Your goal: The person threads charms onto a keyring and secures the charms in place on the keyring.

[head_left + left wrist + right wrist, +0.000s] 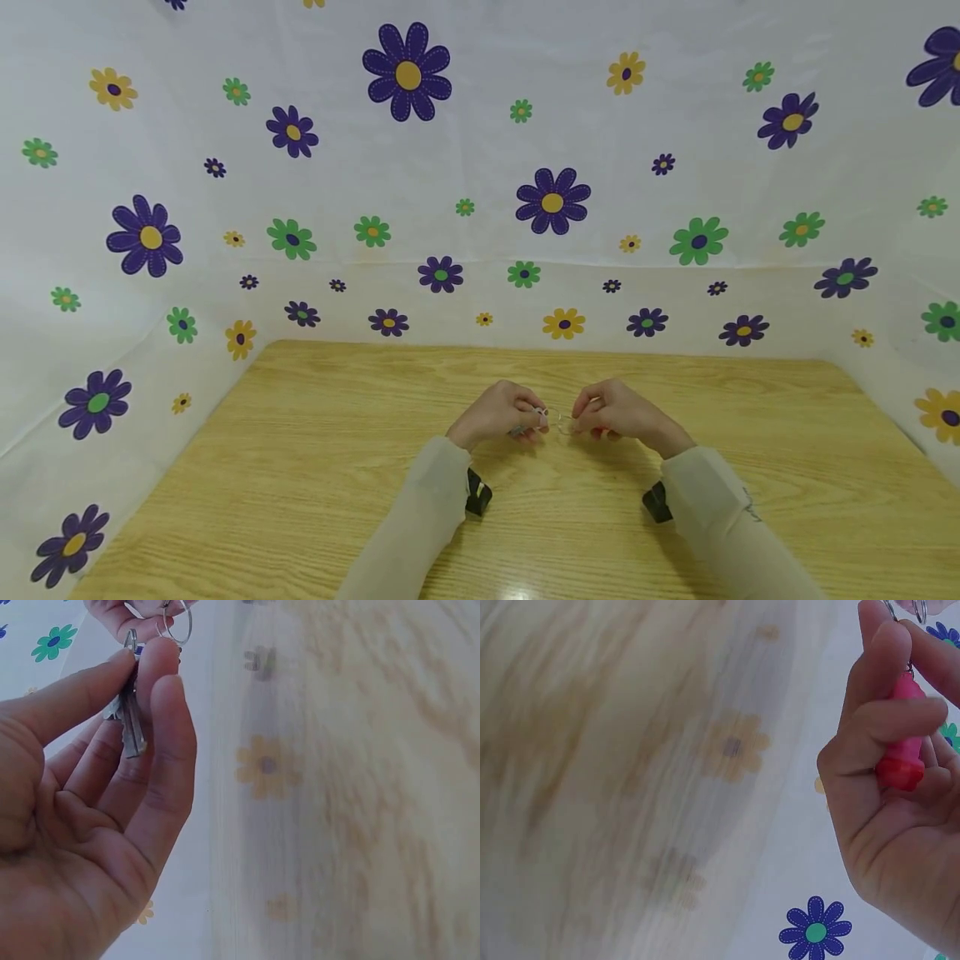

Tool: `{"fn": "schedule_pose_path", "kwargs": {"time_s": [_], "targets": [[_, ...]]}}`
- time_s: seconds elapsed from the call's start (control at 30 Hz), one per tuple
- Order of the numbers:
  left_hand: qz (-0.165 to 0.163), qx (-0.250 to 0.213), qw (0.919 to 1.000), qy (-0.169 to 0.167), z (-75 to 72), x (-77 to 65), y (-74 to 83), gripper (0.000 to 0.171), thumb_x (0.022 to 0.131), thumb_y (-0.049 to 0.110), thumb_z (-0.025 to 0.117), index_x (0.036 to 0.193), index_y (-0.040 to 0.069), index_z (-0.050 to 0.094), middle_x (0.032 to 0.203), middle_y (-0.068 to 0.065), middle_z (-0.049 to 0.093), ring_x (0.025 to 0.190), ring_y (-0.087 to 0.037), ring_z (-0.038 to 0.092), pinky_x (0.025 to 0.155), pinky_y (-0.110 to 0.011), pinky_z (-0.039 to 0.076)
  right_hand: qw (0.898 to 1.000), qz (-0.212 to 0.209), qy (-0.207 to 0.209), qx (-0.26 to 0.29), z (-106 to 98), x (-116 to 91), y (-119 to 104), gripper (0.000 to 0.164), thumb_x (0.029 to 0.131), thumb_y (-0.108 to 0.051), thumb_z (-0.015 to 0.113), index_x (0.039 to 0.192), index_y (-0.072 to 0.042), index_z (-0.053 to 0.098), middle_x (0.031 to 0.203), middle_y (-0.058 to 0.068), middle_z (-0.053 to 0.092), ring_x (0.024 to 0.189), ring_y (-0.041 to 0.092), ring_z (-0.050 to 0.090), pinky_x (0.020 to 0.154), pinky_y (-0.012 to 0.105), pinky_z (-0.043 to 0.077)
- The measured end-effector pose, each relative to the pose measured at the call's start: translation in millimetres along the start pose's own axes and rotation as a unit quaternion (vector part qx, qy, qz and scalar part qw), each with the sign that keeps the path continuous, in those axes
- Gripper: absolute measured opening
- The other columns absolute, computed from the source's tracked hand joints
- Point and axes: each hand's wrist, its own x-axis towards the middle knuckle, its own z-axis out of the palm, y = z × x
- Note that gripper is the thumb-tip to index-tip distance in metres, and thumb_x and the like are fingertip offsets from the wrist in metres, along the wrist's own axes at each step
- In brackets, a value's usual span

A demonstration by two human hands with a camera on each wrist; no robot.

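Above the middle of the table, both hands are close together with thin metal key rings between them. The left hand (504,412) pinches a small bunch of silver keys (132,729) between thumb and fingers, their blades hanging toward the palm. The right hand (621,410) pinches a metal key ring (921,610) at its fingertips. Its other fingers curl around a pink keychain charm (906,750) with a red end, which hangs from the ring. How the rings meet between the hands is too small to tell.
The wood-grain table (300,483) lies below both hands. A white flower-print sheet (480,150) stands behind the table and along its sides. Black wrist-camera mounts (477,493) sit beneath both cuffs.
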Motion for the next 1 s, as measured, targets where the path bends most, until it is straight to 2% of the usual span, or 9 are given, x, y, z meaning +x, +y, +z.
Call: {"fn": "schedule_pose_path", "kwargs": {"time_s": [0.2,0.37,0.77,1.0], "targets": [[0.003,0.007,1.0,0.001,0.7,-0.5,2.5,0.02,0.097,0.0,0.067,0.113,-0.011,0.068,0.089,-0.016,0.075,0.07,-0.024,0.072,0.067,-0.034,0.061,1.0,0.006,-0.007,0.025,0.9,-1.2,-0.9,0.011,0.092,0.0,0.064,0.1,0.008,0.064,0.088,0.013,0.075,0.062,0.015,0.065,0.055,0.026,0.054],[0.001,0.011,0.9999,0.002,1.7,-1.1,3.6,0.017,0.097,0.0,0.067,0.11,-0.011,0.069,0.089,-0.017,0.075,0.07,-0.026,0.073,0.066,-0.034,0.061,0.999,0.015,-0.013,0.043,2.5,-1.2,-1.9,0.015,0.092,-0.002,0.066,0.101,0.008,0.062,0.09,0.014,0.074,0.063,0.016,0.066,0.058,0.029,0.058],[0.001,0.029,0.9995,0.007,3.9,2.8,3.0,0.017,0.096,0.001,0.068,0.108,-0.01,0.07,0.085,-0.013,0.075,0.068,-0.026,0.073,0.065,-0.033,0.06,0.999,0.008,-0.021,0.041,6.6,-0.2,-5.2,0.015,0.092,-0.001,0.064,0.103,0.008,0.063,0.094,0.018,0.074,0.065,0.019,0.066,0.059,0.03,0.057],[-0.01,0.019,0.9997,0.009,6.4,4.3,3.4,0.013,0.095,-0.001,0.068,0.104,-0.01,0.071,0.08,-0.014,0.074,0.063,-0.02,0.07,0.064,-0.032,0.061,1.0,-0.008,-0.023,0.006,7.5,1.4,-7.8,0.012,0.093,-0.002,0.064,0.101,0.007,0.064,0.091,0.017,0.075,0.062,0.017,0.063,0.051,0.024,0.046]]}}
